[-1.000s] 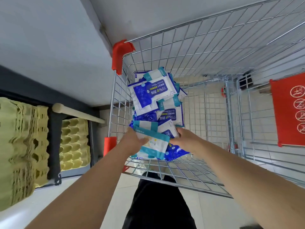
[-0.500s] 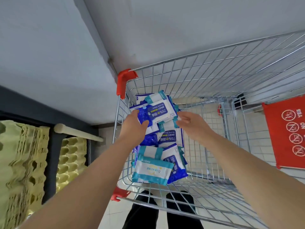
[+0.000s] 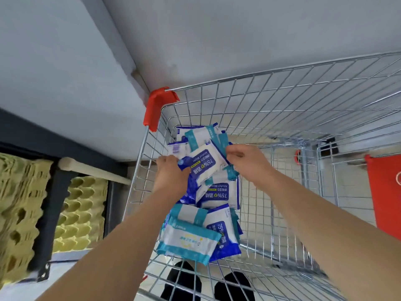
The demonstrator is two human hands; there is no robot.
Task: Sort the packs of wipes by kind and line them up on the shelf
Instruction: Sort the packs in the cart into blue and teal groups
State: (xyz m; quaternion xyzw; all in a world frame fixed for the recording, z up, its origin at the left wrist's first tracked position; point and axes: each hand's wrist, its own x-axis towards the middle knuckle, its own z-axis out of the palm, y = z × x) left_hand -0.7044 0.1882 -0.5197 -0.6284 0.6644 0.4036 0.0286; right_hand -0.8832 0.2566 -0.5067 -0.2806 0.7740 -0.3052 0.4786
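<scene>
Wire cart [image 3: 271, 98] by grey shelf [image 3: 65, 61]: L hand [image 3: 171, 175] grip clamped on alcohol-wipes pack [image 3: 204, 164] atop pile [image 3: 219, 195]; R hand [image 3: 245, 157] pinches its opposite edge.

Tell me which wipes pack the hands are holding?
The white and dark-blue plastic pack printed 75% Alcohol Wipes, topmost on the pile. The left hand grips its blue end, the right hand pinches its opposite edge; others lie untouched.
</scene>
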